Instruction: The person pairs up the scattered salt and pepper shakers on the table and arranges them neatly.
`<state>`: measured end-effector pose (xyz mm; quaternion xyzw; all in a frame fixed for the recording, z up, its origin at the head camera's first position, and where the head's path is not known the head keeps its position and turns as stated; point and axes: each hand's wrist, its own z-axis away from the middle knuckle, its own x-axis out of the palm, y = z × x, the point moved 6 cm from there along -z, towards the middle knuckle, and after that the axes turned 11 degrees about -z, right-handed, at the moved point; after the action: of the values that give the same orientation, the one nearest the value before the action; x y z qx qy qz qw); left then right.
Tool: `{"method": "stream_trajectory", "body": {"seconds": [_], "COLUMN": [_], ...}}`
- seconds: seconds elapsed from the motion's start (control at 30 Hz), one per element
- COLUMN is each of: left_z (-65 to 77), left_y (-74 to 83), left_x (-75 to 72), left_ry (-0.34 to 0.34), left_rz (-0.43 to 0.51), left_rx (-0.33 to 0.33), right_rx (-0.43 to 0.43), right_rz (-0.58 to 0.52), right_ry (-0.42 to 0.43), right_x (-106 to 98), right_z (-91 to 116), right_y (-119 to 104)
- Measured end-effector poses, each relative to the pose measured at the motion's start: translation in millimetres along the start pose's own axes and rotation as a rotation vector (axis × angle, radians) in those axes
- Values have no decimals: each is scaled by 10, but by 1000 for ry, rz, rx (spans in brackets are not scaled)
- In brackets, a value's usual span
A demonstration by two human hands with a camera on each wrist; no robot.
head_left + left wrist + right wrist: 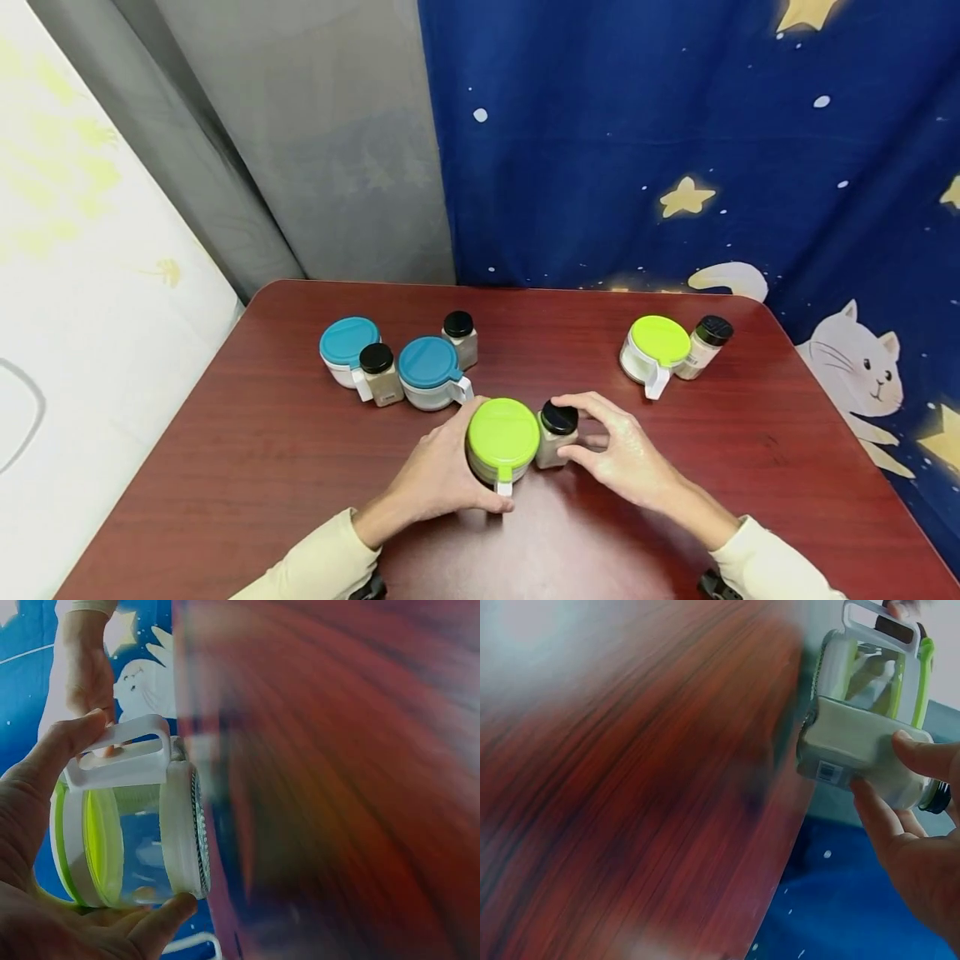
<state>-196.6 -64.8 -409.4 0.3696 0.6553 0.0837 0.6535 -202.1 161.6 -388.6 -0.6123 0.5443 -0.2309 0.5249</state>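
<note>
Clasped round its side by the left hand (438, 467) is a lime-lidded handled jar (504, 437), with the thumb laid near its white handle (504, 489). Just beside it, at three o'clock, a square black-capped seasoning bottle (557, 439) is pinched between the thumb and fingers of the right hand (630, 458); a barcode is shown on its wall in the right wrist view. Whether either base is set on the tabletop cannot be told.

Both are held over the middle of a red-brown wood-grain table (300, 500), whose sheen is brightest towards six o'clock. From the held jar, two teal-lidded handled jars (430, 367) are seen towards ten o'clock, with one black-capped bottle (384, 381) placed between them and another (461, 343) towards eleven. At two o'clock a second lime-lidded jar (645, 364) is stood close to a round black-capped shaker (702, 350).

Beyond the far edge, a grey curtain (322, 150) is hung at eleven o'clock and a navy curtain (600, 125) at one, printed with yellow stars and a white cat (855, 367). At nine, the table is flanked by a white surface (90, 292) marked with pale yellow.
</note>
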Motion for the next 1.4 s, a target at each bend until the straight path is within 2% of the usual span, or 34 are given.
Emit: {"method": "stream_trajectory", "body": {"seconds": [0.33, 0.67, 0.9, 1.13, 1.4], "left_z": [-332, -665, -857, -1045, -1133], "left_y": [359, 705, 959, 1195, 1362], "left_x": [318, 701, 933, 1159, 1373], "left_ry": [-40, -53, -92, -106, -133], "left_rz": [-22, -5, -51, -102, -153], "left_rx": [43, 94, 85, 75, 30], "right_rx": [-15, 57, 34, 65, 72], "right_rz": [46, 148, 142, 179, 251], "right_ry": [83, 160, 174, 190, 209], "right_x": [-458, -912, -1200, -1509, -1691], "right_z": [245, 498, 669, 791, 877], "right_y": [50, 138, 154, 237, 295]}}
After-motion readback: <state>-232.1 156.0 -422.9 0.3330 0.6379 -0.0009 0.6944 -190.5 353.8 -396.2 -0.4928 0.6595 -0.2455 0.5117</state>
